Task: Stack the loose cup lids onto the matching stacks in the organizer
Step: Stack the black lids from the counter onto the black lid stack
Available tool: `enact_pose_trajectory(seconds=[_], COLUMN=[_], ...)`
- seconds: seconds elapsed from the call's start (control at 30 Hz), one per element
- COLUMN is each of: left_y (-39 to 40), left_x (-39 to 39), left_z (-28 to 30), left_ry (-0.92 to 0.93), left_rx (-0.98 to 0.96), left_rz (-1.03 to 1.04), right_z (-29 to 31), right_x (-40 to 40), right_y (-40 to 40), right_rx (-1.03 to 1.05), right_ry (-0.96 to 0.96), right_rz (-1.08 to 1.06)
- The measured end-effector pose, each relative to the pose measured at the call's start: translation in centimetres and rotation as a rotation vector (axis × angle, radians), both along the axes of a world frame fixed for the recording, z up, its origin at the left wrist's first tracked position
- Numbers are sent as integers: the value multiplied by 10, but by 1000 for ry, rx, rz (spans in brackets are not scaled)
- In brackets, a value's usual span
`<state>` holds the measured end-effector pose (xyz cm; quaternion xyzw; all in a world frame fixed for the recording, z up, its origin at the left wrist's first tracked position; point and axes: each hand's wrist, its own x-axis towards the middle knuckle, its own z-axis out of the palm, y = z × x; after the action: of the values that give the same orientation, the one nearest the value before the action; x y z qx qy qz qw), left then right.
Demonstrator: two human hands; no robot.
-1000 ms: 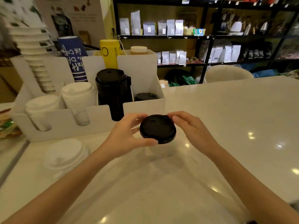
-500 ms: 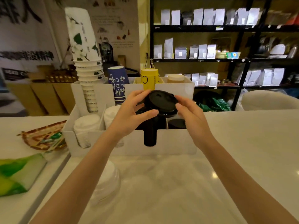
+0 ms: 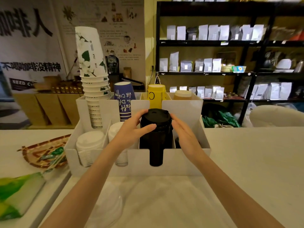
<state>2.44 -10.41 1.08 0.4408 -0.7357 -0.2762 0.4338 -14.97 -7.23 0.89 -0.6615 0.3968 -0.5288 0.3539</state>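
Observation:
A loose black lid (image 3: 155, 115) sits on top of the tall black lid stack (image 3: 156, 145) in the third front slot of the white organizer (image 3: 189, 156). My left hand (image 3: 133, 129) grips the lid from the left, thumb across the front and fingers behind. Against the stack's right side is my right hand (image 3: 184, 134), fingers straight, tips touching the lid's rim. Two white lid stacks (image 3: 89, 141) (image 3: 115, 130) fill the left slots. A low black lid stack (image 3: 177, 142) is mostly hidden behind my right hand. Loose white lids (image 3: 107, 209) lie blurred on the counter near me.
Cup stacks stand in the organizer's back row: white floral (image 3: 92, 71), blue (image 3: 125, 99), yellow (image 3: 156, 96), brown (image 3: 182, 95). A woven tray (image 3: 37, 153) and a green packet (image 3: 16, 193) lie left. Black shelving with bags (image 3: 213, 63) stands behind the white counter (image 3: 255, 162).
Both hands lifted the black lid off the counter, carried it to the organizer and set it down on the tall black stack. The right hand's fingers have straightened.

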Motion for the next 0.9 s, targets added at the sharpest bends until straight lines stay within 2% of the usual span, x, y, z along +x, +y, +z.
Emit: enact_pose_trajectory(seconds=[0.37, 0.57, 0.77, 0.9], left_y=[-9, -6, 7, 16], left_x=[-1, -5, -18, -27], left_z=[0, -2, -15, -24], left_ry=[-16, -50, -141, -163], left_rx=[47, -5, -163, -183], left_rz=[-7, 15, 98, 186], right_z=[-30, -36, -33, -29], right_x=[4, 2, -6, -9], right_y=[7, 2, -3, -2], right_rx=[-88, -163, -186, -113], right_ry=[207, 446, 477, 365], right_rz=[-124, -210, -186, -107])
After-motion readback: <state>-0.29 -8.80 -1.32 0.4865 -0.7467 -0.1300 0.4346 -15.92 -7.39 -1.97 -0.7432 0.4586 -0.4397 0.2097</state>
